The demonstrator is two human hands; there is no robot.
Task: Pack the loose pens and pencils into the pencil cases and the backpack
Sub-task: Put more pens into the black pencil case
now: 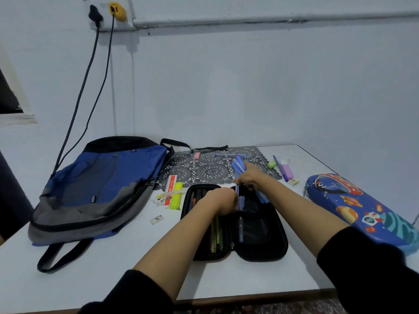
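Backpack lies flat on the left of the table, the blue printed case shut on the right, the black case open between them. Right hand grips a bundle of blue pens over the black case's far end. Left hand sits in its left half, fingers hidden, grip unclear

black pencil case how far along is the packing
Done: pencils sit in the open black pencil case. In hand: right hand grips a bundle of blue pens over it, left hand at its middle. Left: loose pens on the mat, a purple pen, space-print case closed, backpack lying flat.
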